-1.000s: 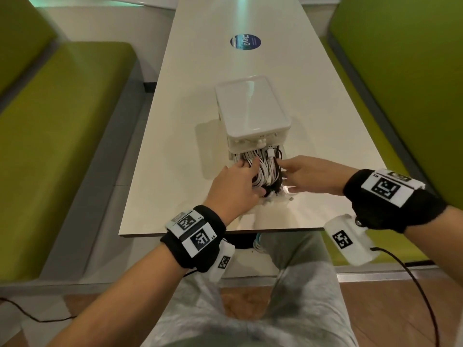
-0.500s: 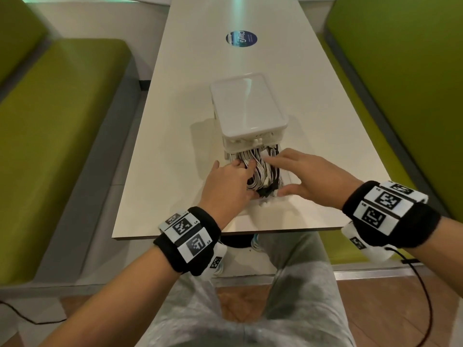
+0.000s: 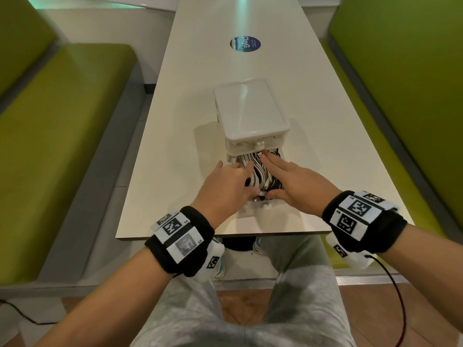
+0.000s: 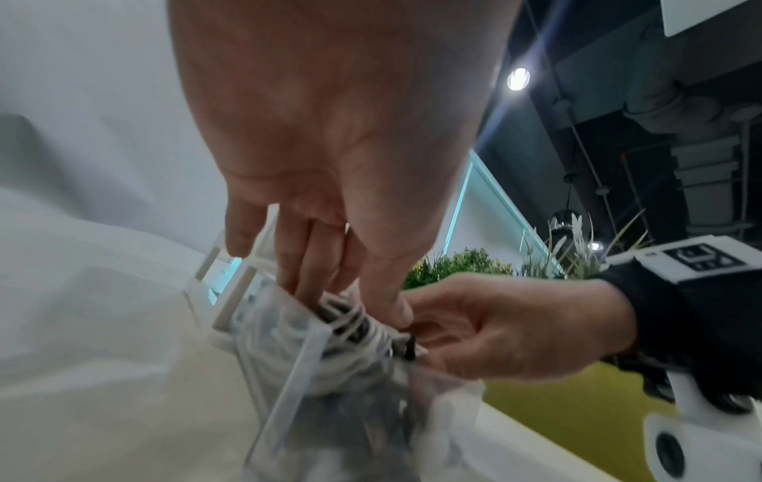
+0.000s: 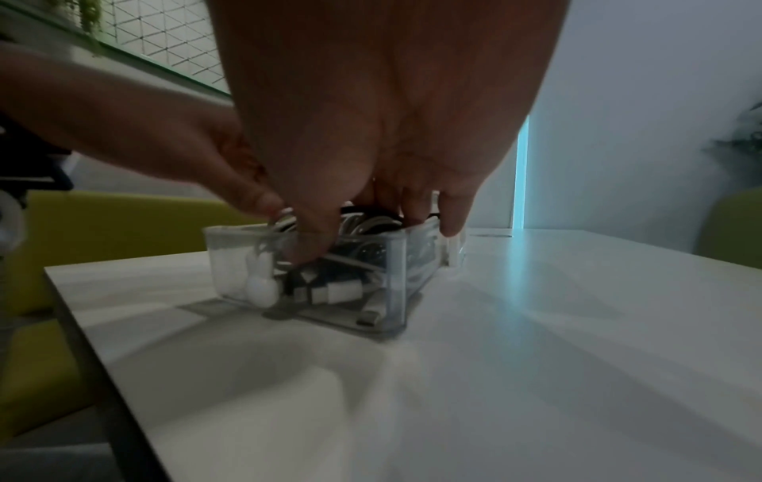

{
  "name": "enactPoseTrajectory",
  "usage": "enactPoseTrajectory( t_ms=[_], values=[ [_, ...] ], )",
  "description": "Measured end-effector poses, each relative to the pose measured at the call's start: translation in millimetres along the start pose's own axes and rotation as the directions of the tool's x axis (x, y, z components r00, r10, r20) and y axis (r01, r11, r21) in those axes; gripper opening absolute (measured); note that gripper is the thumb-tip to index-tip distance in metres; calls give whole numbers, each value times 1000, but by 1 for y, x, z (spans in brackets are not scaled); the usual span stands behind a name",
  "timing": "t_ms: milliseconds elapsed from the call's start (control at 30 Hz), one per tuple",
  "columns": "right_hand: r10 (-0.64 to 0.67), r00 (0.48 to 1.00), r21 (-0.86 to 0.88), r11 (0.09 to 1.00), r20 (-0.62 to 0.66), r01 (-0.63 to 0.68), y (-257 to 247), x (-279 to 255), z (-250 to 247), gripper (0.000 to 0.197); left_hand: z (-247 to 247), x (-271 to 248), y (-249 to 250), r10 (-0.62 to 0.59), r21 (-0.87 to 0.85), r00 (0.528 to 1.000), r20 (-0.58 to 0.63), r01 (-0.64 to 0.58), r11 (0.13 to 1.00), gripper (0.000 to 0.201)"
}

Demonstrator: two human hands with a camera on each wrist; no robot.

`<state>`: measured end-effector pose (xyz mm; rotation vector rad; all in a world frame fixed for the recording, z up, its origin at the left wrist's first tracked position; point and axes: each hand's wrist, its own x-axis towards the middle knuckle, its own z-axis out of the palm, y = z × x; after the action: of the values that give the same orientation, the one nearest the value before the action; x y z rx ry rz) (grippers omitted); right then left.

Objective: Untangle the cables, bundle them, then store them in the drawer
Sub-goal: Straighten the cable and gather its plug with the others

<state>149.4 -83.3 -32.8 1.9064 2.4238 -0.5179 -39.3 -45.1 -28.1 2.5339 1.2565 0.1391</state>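
Drawer [image 3: 260, 209]: pulled out toward the tabletop's [image 3: 175, 171] near edge, clear front facing the person.
Cables [image 3: 260, 172]: white and black bundle heaped inside, standing above the rim.
Left hand [image 3: 225, 186]: grip loose, fingers pressing coils down, likely so the drawer can slide shut.
Right hand [image 3: 295, 181]: flat, fingers straight on the bundle, thumb at the front wall.
Drawer unit [image 3: 250, 113]: white box just behind; its upper frame could snag raised loops.
Sticker [image 3: 245, 43]: far end, well apart.

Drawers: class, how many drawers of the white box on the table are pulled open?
1. The bottom drawer is pulled out toward the person, full of cables. The drawer above looks closed.
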Motion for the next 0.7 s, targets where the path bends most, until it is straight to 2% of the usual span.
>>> enactPoseTrajectory(
  t_ms=[100, 167, 267, 333, 400, 433, 467, 500, 533, 567, 633, 667, 700],
  values=[
    [-22, 999, -25, 999, -29, 21, -7, 4, -2, 82, -10, -3, -1, -19, -123, 976, -216, -8, 992, 37],
    [-19, 999, -27, 999, -48, 18, -13, 5, -2, 80, -8, -5, 5, 18, -64, 983, -181, -31, 997, 35],
    [25, 996, 6, 1000, -85, -25, -19, 2, -1, 76, 11, -8, 11, 49, 89, 997, -57, -44, 995, 52],
    [38, 991, 22, 999, -128, -36, -19, 1, 0, 76, 15, -9, 10, 37, 33, 996, -79, -34, 999, 51],
    [28, 990, -20, 999, -136, -31, -19, 2, 3, 75, 9, -11, 8, 20, -118, 984, -175, -41, 992, 35],
    [28, 990, -34, 999, -139, -33, -19, 4, 4, 74, 2, -11, 6, 7, -181, 957, -290, -62, 981, 28],
    [27, 989, -44, 998, -143, -33, -20, 5, 4, 74, -6, -8, 4, -7, -211, 902, -432, -94, 973, 23],
    [22, 989, -50, 998, -147, -30, -20, 6, 4, 74, -16, -3, 2, -12, -209, 841, -541, -120, 971, 25],
    [19, 989, -51, 998, -147, -27, -21, 7, 4, 74, -24, 5, -2, -7, -187, 817, -577, -123, 975, 37],
    [17, 989, -48, 999, -146, -24, -21, 6, 4, 74, -31, 15, -6, -3, -164, 849, -528, -99, 981, 56],
    [16, 989, -27, 999, -145, -21, -21, 5, 4, 74, -40, 36, -17, -30, -112, 957, -288, -3, 994, 86],
    [26, 989, 1, 1000, -146, -27, -22, 3, 3, 73, -41, 44, -21, -39, -63, 982, -186, 27, 998, 87],
    [38, 988, 31, 999, -147, -34, -23, 1, 3, 72, -38, 49, -23, -30, -13, 989, -143, 29, 1000, 81]
  ],
)
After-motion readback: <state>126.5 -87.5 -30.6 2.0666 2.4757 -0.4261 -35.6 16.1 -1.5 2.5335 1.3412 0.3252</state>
